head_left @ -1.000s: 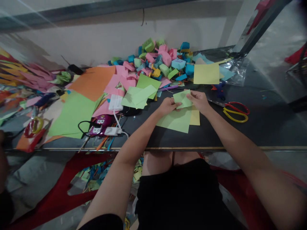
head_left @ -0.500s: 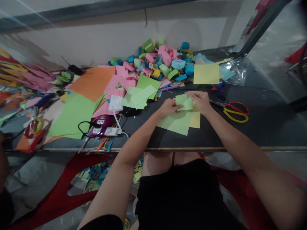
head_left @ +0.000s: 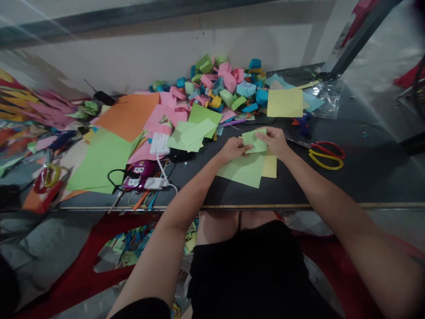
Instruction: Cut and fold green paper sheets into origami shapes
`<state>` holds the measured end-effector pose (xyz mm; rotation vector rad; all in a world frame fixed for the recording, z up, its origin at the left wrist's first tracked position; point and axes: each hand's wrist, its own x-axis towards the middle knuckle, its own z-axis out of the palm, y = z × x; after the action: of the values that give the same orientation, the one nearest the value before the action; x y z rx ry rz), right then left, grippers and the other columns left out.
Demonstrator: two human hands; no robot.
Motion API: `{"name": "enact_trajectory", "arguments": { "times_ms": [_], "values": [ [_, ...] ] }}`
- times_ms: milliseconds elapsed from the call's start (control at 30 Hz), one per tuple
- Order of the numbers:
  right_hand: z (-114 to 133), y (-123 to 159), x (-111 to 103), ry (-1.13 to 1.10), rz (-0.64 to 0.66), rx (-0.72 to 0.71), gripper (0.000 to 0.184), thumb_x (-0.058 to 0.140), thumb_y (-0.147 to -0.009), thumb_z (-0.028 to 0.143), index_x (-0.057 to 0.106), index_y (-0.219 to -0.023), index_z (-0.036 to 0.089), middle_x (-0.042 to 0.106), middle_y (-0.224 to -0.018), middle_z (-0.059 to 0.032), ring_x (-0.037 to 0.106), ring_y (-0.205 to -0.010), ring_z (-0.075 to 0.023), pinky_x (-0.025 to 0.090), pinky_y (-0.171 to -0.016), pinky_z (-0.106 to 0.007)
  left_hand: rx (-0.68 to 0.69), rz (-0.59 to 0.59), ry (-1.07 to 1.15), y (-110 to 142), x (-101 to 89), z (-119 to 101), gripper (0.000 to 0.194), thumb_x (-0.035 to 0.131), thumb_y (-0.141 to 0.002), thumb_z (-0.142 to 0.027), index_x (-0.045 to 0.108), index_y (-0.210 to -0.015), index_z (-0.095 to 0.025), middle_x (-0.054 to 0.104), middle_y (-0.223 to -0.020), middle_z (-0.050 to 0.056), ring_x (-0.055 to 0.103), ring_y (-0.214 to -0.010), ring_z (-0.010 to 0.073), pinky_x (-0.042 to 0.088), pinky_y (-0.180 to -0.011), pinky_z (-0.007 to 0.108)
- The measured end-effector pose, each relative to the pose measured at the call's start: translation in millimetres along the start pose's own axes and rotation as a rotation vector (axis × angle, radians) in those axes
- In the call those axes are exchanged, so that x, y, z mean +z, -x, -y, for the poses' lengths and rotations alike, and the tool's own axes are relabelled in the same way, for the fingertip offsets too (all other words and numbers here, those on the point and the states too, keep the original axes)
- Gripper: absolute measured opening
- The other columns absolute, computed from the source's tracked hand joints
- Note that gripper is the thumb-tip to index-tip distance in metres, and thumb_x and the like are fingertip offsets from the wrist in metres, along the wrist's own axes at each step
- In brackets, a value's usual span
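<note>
1. I am watching the small pale-green paper [head_left: 252, 141] just right of the middle of the frame, where both hands are holding it up between them.
2. My left hand [head_left: 233, 149] is pinching the paper's lower left part; the thumb is lying across its face and the other fingers are curling in behind, closed down to the paper's thickness.
3. My right hand [head_left: 275, 141] is gripping the upper right part the same way, thumb pressing on the front, fingers bending behind; I cannot tell exactly where those hidden fingertips are sitting.
4. Below the hands, a larger pale-green sheet [head_left: 244, 172] is lying on the dark tabletop [head_left: 375, 177], partly covering a yellow sheet [head_left: 270, 166] whose right side is showing.
5. Right of the right hand, scissors with red and yellow handles [head_left: 327, 155] are resting near the wrist, blades pointing left.
6. At the upper centre I am seeing a heap of folded paper pieces [head_left: 229, 84] in pink, blue, green and yellow, with a purple pen [head_left: 235, 122] lying just below it.
7. Towards the left, an orange sheet [head_left: 131, 113] is lying above a bright green sheet [head_left: 99, 164], and a purple power strip [head_left: 139, 172] is sitting at the lower left of centre.
</note>
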<state>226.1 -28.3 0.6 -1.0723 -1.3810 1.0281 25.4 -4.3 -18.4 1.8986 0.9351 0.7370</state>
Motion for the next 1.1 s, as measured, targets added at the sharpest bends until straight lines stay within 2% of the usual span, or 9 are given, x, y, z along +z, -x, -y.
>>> {"name": "enact_trajectory", "arguments": {
  "times_ms": [100,233,400,533,667,833,967,1033,1100],
  "values": [
    [-1,1,2,-0.010,-0.020,0.011,0.057,0.087,-0.060,0.073,0.074,-0.074,0.019,0.073,-0.072,-0.0041,0.064,-0.064,-0.0191,0.053,-0.058,-0.033,-0.038,0.021,-0.009,1,-0.9,-1,0.043,0.071,-0.093,-0.050,0.071,-0.068,-0.016,0.071,-0.060,0.002,0.068,-0.055,0.0105,0.045,-0.052,0.018],
    [0,-1,0,-0.022,-0.061,0.006,0.057,0.088,-0.059,0.072,0.074,-0.074,0.019,0.071,-0.069,-0.0029,0.061,-0.060,-0.0164,0.050,-0.056,-0.031,-0.065,-0.032,0.010,0,0.5,-1,0.044,0.069,-0.094,-0.052,0.073,-0.070,-0.016,0.071,-0.058,0.002,0.065,-0.052,0.0100,0.044,-0.050,0.019],
    [0,-3,0,0.021,-0.094,0.000,0.060,0.087,-0.056,0.075,0.075,-0.075,0.019,0.071,-0.071,-0.0038,0.063,-0.063,-0.0158,0.054,-0.062,-0.032,-0.026,-0.266,0.106,-1,4.0,4,0.054,0.066,-0.091,-0.065,0.069,-0.068,-0.017,0.068,-0.055,0.001,0.064,-0.050,0.0097,0.045,-0.048,0.019],
    [0,-3,-2,0.134,-0.075,0.010,0.055,0.086,-0.062,0.073,0.071,-0.069,0.020,0.072,-0.068,-0.0065,0.067,-0.067,-0.0191,0.055,-0.063,-0.034,0.037,-0.408,0.143,-2,3.8,4,0.061,0.064,-0.086,-0.074,0.065,-0.063,-0.018,0.062,-0.049,-0.001,0.058,-0.044,0.0077,0.039,-0.044,0.020],
    [6,-4,-16,0.191,-0.069,-0.050,0.048,0.087,-0.066,0.066,0.073,-0.070,0.020,0.073,-0.070,-0.0070,0.069,-0.067,-0.0211,0.057,-0.064,-0.036,0.063,-0.423,0.163,-1,7.3,-3,0.062,0.067,-0.082,-0.077,0.066,-0.060,-0.019,0.063,-0.049,-0.001,0.057,-0.044,0.0076,0.039,-0.045,0.021],
    [10,-9,-37,0.198,-0.094,-0.073,0.043,0.087,-0.068,0.061,0.075,-0.070,0.020,0.070,-0.064,-0.0052,0.066,-0.059,-0.0173,0.057,-0.062,-0.034,0.080,-0.366,0.318,0,8.9,-8,0.064,0.067,-0.078,-0.080,0.076,-0.080,-0.017,0.079,-0.075,0.007,0.065,-0.053,0.0092,0.047,-0.049,0.021],
    [4,-12,-35,0.171,-0.091,0.001,0.049,0.089,-0.061,0.067,0.073,-0.070,0.020,0.071,-0.064,-0.0041,0.063,-0.054,-0.0157,0.054,-0.054,-0.031,0.054,-0.361,0.369,-2,4.1,-5,0.066,0.066,-0.078,-0.082,0.075,-0.074,-0.016,0.077,-0.074,0.008,0.066,-0.053,0.0106,0.046,-0.047,0.022],
    [0,-13,-32,0.190,-0.101,0.027,0.052,0.089,-0.057,0.068,0.074,-0.069,0.020,0.071,-0.062,-0.0039,0.061,-0.051,-0.0156,0.051,-0.050,-0.030,0.046,-0.401,0.355,-3,3.1,-2,0.062,0.067,-0.081,-0.078,0.075,-0.074,-0.017,0.077,-0.074,0.007,0.066,-0.053,0.0106,0.046,-0.047,0.022],
    [-4,-14,-32,0.228,-0.108,0.032,0.052,0.088,-0.057,0.068,0.075,-0.069,0.020,0.069,-0.059,-0.0033,0.061,-0.049,-0.0154,0.049,-0.048,-0.029,0.027,-0.471,0.319,-3,2.9,0,0.050,0.071,-0.084,-0.069,0.077,-0.083,-0.019,0.078,-0.078,0.005,0.067,-0.056,0.0107,0.047,-0.049,0.022]
  ]
}}
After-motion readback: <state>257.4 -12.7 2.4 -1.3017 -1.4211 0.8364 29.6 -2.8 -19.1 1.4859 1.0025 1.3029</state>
